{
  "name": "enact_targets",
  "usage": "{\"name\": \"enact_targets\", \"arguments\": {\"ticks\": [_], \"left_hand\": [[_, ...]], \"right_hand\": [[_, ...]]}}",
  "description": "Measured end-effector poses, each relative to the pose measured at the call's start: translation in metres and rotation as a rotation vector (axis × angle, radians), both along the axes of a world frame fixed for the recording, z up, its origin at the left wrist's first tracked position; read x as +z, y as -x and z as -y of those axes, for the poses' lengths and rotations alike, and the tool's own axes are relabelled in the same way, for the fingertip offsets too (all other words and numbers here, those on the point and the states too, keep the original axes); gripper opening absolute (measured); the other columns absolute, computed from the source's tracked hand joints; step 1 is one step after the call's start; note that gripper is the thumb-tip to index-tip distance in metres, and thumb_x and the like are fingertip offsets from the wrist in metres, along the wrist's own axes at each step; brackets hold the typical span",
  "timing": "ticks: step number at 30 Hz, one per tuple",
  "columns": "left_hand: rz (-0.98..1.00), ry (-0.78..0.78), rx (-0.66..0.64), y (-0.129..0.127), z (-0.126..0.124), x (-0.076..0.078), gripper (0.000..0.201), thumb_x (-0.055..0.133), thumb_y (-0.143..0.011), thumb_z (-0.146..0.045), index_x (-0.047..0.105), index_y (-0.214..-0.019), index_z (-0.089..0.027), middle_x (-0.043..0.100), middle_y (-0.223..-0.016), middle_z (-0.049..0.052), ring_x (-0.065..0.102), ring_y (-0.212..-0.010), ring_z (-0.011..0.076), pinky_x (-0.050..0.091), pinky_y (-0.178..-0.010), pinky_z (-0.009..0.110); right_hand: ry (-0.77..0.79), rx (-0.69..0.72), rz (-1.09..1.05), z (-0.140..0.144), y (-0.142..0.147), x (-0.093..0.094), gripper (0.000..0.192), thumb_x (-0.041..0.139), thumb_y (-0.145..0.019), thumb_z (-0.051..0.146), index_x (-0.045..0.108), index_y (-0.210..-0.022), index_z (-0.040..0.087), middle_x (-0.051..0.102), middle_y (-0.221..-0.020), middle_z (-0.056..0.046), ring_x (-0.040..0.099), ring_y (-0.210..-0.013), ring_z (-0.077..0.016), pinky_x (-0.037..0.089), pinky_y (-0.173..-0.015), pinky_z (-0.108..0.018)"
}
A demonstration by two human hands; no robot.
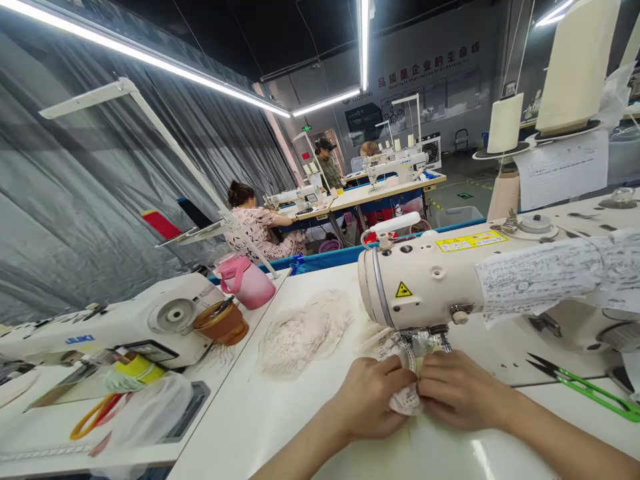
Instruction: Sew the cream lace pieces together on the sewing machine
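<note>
Just in front of the sewing machine (425, 280), both my hands are closed on a piece of white lace fabric (406, 400). My left hand (373, 397) pinches its left side, and my right hand (463, 390) grips the right edge, knuckles close to the left hand. Part of the lace runs up beneath the machine head, where the needle area is mostly hidden. A loose pile of cream lace (305, 333) lies on the white table to the left of my hands.
Green-handled thread snips (585, 387) lie on the right. At the left stand a second sewing machine (115, 320), a pink jug (247, 280) and an amber cup (223, 321). Thread cones (505, 123) rise behind the machine. A seated person (253, 223) works farther back.
</note>
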State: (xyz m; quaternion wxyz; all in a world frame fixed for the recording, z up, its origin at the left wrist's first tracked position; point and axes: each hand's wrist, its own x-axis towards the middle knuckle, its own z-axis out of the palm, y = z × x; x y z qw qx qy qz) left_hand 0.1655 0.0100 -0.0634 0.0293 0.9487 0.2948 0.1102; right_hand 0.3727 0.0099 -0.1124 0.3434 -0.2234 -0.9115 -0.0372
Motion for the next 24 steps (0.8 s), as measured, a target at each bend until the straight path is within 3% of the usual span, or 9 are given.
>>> {"name": "enact_targets", "arguments": {"ticks": [4,9,14,19,24], "left_hand": [[-0.074,-0.043,0.011,0.002,-0.003,-0.012,0.038,0.060,-0.067,-0.018,0.060,-0.104,-0.022,0.062,-0.088,0.001,0.057,-0.060,0.0154,0.040,-0.052,0.027],[-0.003,-0.162,-0.029,0.003,-0.005,-0.032,0.025,0.049,-0.074,-0.009,0.062,-0.093,-0.019,0.061,-0.079,0.001,0.050,-0.053,0.0121,0.036,-0.050,0.026],[0.097,-0.248,-0.074,0.005,-0.004,-0.038,0.028,0.039,-0.084,-0.007,0.062,-0.094,-0.018,0.061,-0.078,0.002,0.050,-0.055,0.0106,0.032,-0.050,0.024],[0.144,-0.287,-0.068,0.004,-0.003,-0.038,0.029,0.036,-0.089,-0.005,0.061,-0.093,-0.018,0.060,-0.074,0.000,0.050,-0.055,0.0099,0.031,-0.049,0.024],[0.194,-0.304,-0.077,0.003,-0.002,-0.037,0.021,0.041,-0.093,-0.009,0.060,-0.088,-0.016,0.057,-0.070,-0.001,0.050,-0.056,0.0101,0.030,-0.048,0.025]], "right_hand": [[-0.003,0.025,0.051,0.001,-0.006,0.006,0.016,0.047,-0.088,0.019,0.056,-0.075,0.019,0.059,-0.066,0.001,0.050,-0.065,-0.0134,0.034,-0.056,-0.029],[0.004,0.018,0.072,-0.003,-0.016,0.010,0.012,0.049,-0.088,0.022,0.060,-0.089,0.019,0.066,-0.078,0.000,0.057,-0.077,-0.0145,0.036,-0.056,-0.027],[0.154,-0.102,0.237,-0.007,-0.020,0.005,0.036,0.044,-0.091,0.039,0.053,-0.117,0.016,0.062,-0.111,-0.009,0.054,-0.103,-0.0215,0.044,-0.069,-0.031],[0.087,-0.103,0.206,-0.009,-0.018,-0.003,0.015,0.047,-0.092,0.024,0.058,-0.103,0.020,0.063,-0.107,-0.004,0.055,-0.101,-0.0178,0.043,-0.075,-0.030],[0.136,-0.072,0.186,-0.008,-0.017,-0.004,0.015,0.049,-0.091,0.017,0.059,-0.102,0.022,0.064,-0.105,-0.002,0.057,-0.096,-0.0147,0.045,-0.086,-0.034]]}}
